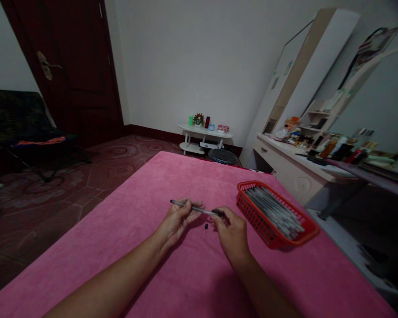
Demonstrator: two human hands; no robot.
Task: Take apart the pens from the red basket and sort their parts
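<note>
My left hand [179, 218] is closed around the middle of a thin grey pen [189, 206], which lies nearly level above the pink cloth. My right hand [228, 227] pinches the pen's dark right end between its fingertips. A small black piece [206, 226], perhaps a cap, lies on the pink cloth [152, 260] just below the pen, between the two hands. To the right of my right hand stands a red plastic basket [268, 234] filled with several similar grey pens [275, 212].
The pink cloth covers a wide surface in front of me. Beyond it are a red tiled floor, a dark door [69, 66], a black chair [23, 128] at left, a small white table [204, 132] and a cluttered dresser [301, 154] at right.
</note>
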